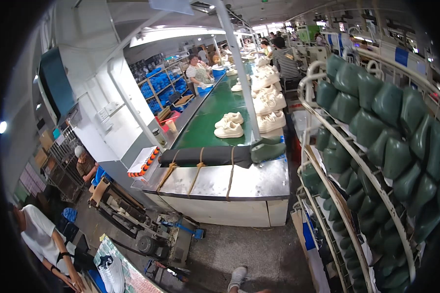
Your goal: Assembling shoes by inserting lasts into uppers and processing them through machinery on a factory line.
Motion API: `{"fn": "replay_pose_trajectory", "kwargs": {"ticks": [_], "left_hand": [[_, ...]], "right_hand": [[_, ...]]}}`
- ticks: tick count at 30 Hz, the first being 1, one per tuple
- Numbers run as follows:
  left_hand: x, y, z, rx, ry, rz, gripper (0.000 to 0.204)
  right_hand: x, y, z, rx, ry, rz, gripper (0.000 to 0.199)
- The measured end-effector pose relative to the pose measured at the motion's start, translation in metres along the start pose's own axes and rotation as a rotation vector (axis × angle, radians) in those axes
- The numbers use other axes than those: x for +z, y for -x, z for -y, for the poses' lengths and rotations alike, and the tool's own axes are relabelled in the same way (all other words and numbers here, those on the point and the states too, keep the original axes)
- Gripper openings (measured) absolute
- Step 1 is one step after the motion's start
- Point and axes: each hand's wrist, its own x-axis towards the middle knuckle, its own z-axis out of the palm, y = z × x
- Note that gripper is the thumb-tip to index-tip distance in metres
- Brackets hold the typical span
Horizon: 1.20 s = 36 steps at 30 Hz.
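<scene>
Neither of my hands shows in the head view. At the lower edge my foot in a light shoe [237,277] stands on the grey floor, with a small strip of skin beside it that I cannot make out. In front of me is the end of a long conveyor with a green belt [195,134]. A pair of cream sneakers [229,129] rests on the belt, and more cream shoes [269,102] line its right side. A black padded roll [195,156] tied with cords lies across the metal end, and a dark green shoe last [267,152] sits at its right end.
To the right stands a rack [357,151] full of green shoe lasts. A wheeled machine [149,239] is on the floor at left. A co-worker in a white shirt [44,239] sits lower left near white shoes [111,273]. Other people work along the belt.
</scene>
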Motion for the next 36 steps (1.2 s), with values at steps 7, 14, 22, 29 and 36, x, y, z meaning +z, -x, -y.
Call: {"fn": "replay_pose_trajectory", "kwargs": {"ticks": [7, 14, 22, 29, 36], "left_hand": [[-0.158, 0.162, 0.065, -0.403, -0.063, -0.623, 0.033], [-0.287, 0.236, 0.03, -0.483, 0.114, -1.018, 0.03], [-0.454, 0.381, 0.118, -0.71, -0.309, -1.541, 0.043], [-0.563, 0.489, 0.286, -0.696, -1.109, -1.086, 0.046], [-0.608, 0.394, 0.133, -1.046, -0.302, -0.627, 0.032]], "right_hand": [[-0.117, 0.126, 0.409, -1.365, -0.31, 0.202, 0.094], [-0.235, 0.345, 0.748, -1.988, -0.964, -0.149, 0.066], [-0.032, 0.444, 0.763, -2.159, -0.355, 0.564, 0.07], [0.038, 0.385, 0.678, -1.96, 0.106, 0.93, 0.057], [0.032, 0.255, 0.67, -1.539, 0.077, 0.737, 0.058]]}}
